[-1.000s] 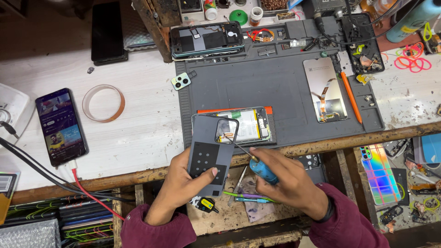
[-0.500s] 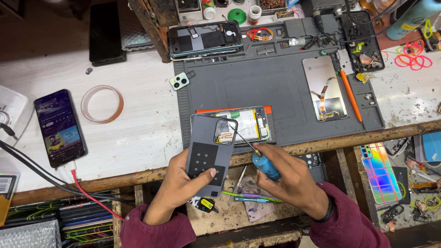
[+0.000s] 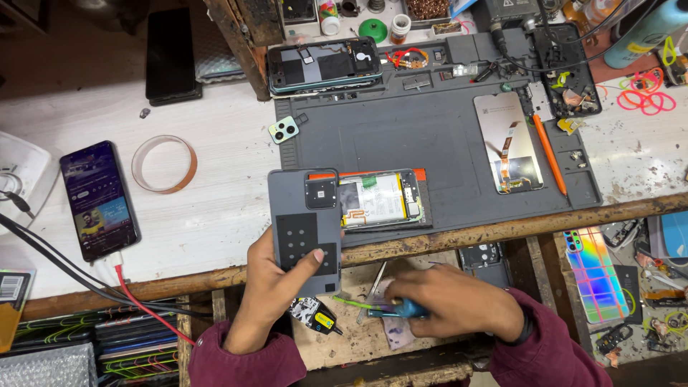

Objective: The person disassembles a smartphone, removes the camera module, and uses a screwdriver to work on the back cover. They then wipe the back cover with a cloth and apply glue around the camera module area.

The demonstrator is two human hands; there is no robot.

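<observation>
The left hand (image 3: 276, 283) grips a grey phone back cover (image 3: 304, 229) at the tabletop (image 3: 208, 215) edge. The right hand (image 3: 459, 304) is closed around a blue-handled screwdriver (image 3: 401, 309) in the drawer (image 3: 358, 337) below, among 2 or 3 loose tools.

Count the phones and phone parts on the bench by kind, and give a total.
Whole phones: 2 (lit phone, dark phone)
Opened phones: 2 (top one, one by the left hand)
Back covers: 1
Loose screens: 1
Total: 6
</observation>
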